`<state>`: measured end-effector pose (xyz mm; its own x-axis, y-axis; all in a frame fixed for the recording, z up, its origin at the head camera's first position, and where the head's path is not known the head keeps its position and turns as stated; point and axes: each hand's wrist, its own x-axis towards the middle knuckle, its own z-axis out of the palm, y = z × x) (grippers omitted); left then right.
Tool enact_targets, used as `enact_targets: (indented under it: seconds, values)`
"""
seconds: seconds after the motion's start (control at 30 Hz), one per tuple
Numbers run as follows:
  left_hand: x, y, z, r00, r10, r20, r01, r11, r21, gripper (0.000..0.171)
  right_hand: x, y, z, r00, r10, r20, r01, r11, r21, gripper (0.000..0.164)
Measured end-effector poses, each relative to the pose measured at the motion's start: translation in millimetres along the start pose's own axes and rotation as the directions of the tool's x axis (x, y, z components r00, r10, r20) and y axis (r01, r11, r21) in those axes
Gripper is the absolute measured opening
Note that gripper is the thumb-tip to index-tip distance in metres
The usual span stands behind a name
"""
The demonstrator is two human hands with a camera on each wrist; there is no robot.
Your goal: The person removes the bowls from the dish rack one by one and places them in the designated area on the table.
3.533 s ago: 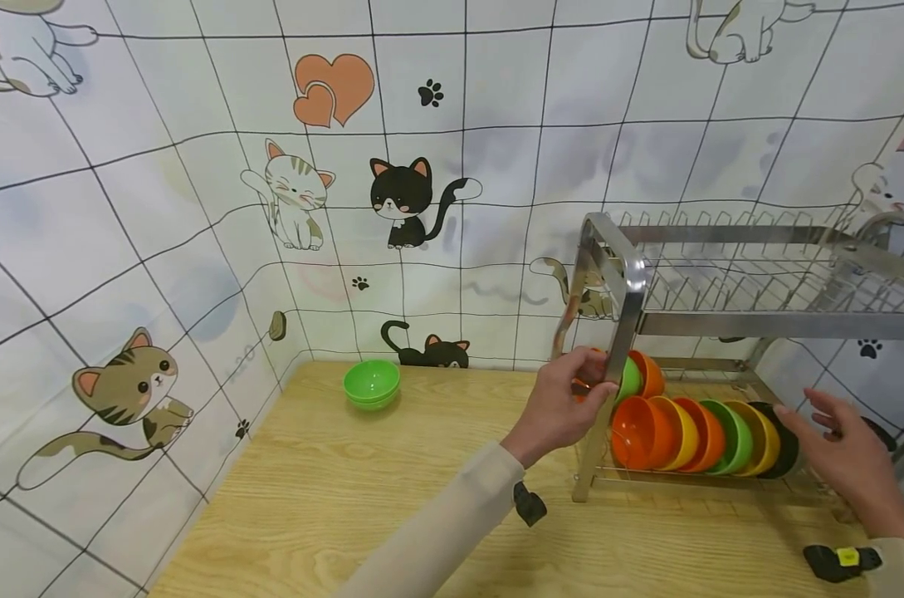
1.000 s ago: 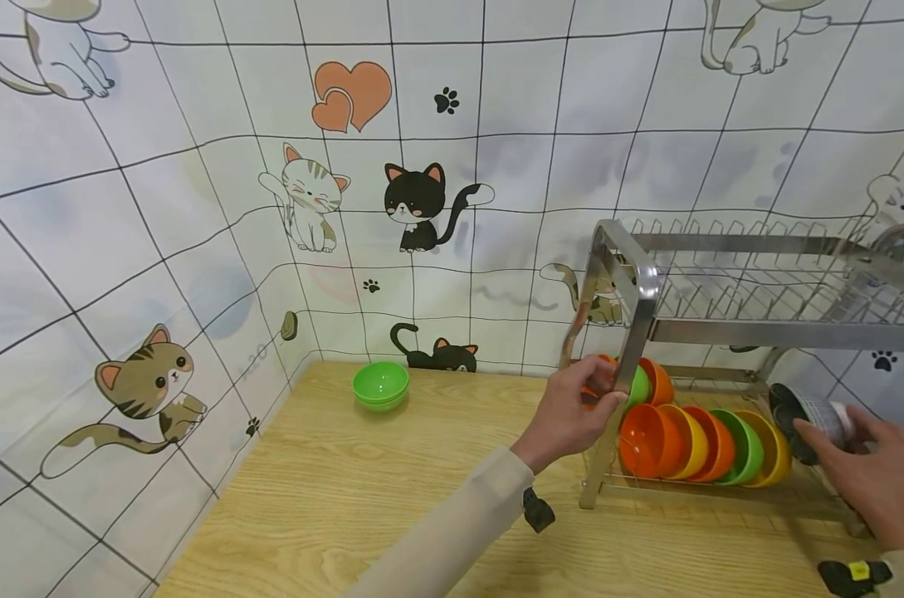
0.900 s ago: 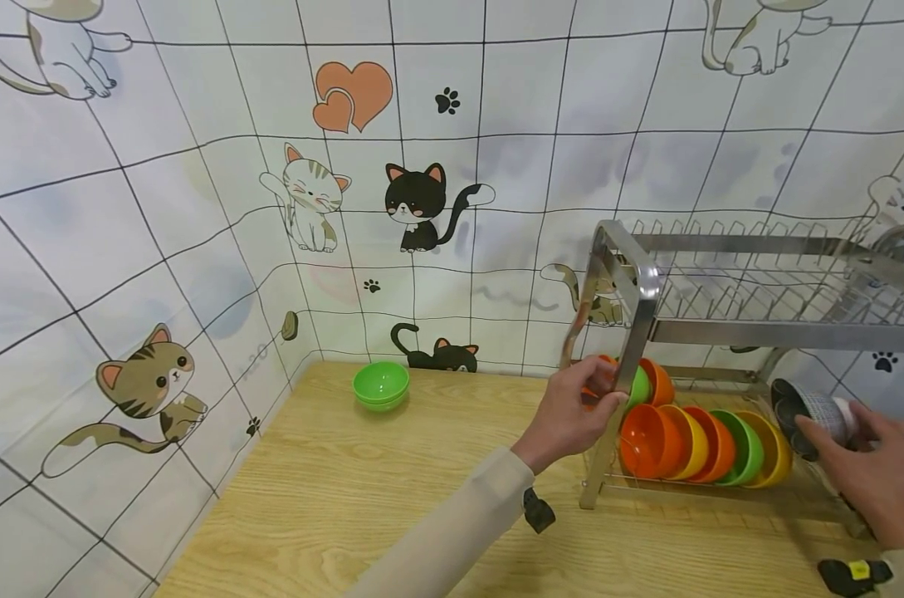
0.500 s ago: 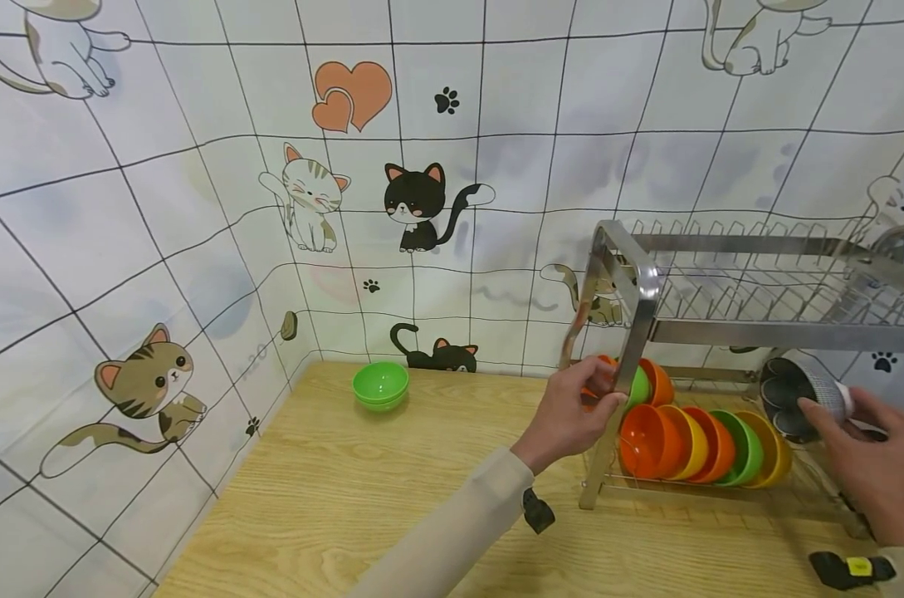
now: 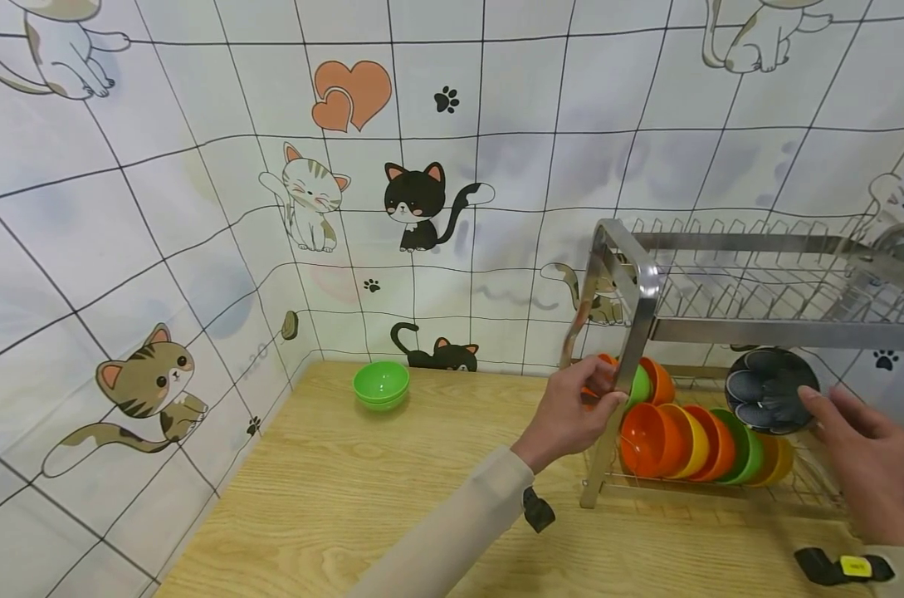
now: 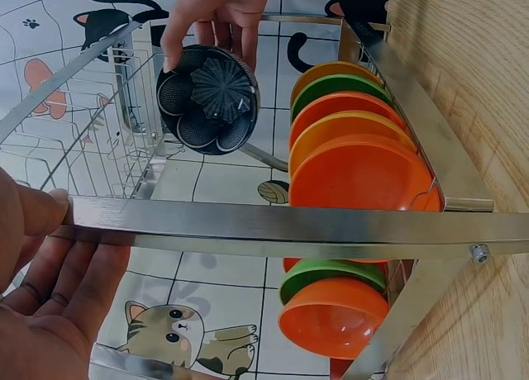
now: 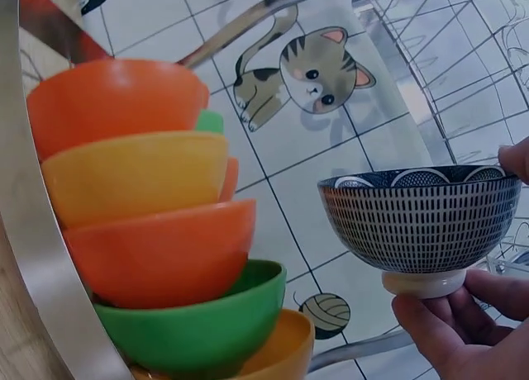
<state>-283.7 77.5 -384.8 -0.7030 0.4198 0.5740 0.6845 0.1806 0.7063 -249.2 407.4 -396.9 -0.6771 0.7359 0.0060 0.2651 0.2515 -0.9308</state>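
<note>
My right hand [image 5: 873, 453] holds a dark patterned bowl [image 5: 771, 390] between the rack's two tiers, thumb at the rim and fingers by the white foot. In the right wrist view this bowl [image 7: 421, 223] shows dashed blue-and-white sides. My left hand [image 5: 571, 411] grips the left upright of the metal dish rack [image 5: 634, 332]. Along the lower tier's front stands a row of orange, yellow and green bowls [image 5: 649, 440] on edge. The left wrist view shows a shorter row behind, with a green bowl [image 6: 331, 277] and an orange bowl [image 6: 335, 318].
Two stacked green bowls [image 5: 380, 384] sit at the back left of the wooden table [image 5: 332, 498]. The rack's upper tier has wire slots [image 5: 750, 286]. Behind everything is a wall covering [image 5: 511, 183] printed with cats.
My right hand has taken the dark bowl from the row's right end, lifted it and brought it leftward, turning its inside toward the head camera. The left hand keeps its grip on the rack.
</note>
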Motion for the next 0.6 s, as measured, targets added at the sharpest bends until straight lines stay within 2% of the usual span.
enact_targets:
  seconds: [0.17, 0.27, 0.43, 0.6]
  values:
    - [0.3, -0.1, 0.7, 1.000, 0.002, 0.001, -0.002, 1.000, -0.008, 0.016, -4.1, -0.2, 2.5, 0.997, 0.004, 0.075, -0.012, 0.994, 0.106, 0.069]
    - [0.6, -0.5, 1.8, 1.000, 0.005, 0.000, -0.005, 1.000, -0.006, 0.016, -7.0, 1.3, 3.7, 0.991, 0.013, 0.136, -0.041, 0.977, 0.208, 0.072]
    - [1.4, -1.4, 4.3, 1.000, 0.025, -0.002, -0.025, 1.000, 0.013, 0.017, -13.0, 3.7, 6.5, 0.984, 0.036, 0.177, -0.089, 0.949, 0.302, 0.076]
    - [2.6, -0.9, 6.7, 1.000, 0.015, -0.010, -0.015, 1.000, 0.009, 0.017, -19.9, 5.2, 8.0, 0.972, -0.019, 0.235, -0.075, 0.920, 0.385, 0.080]
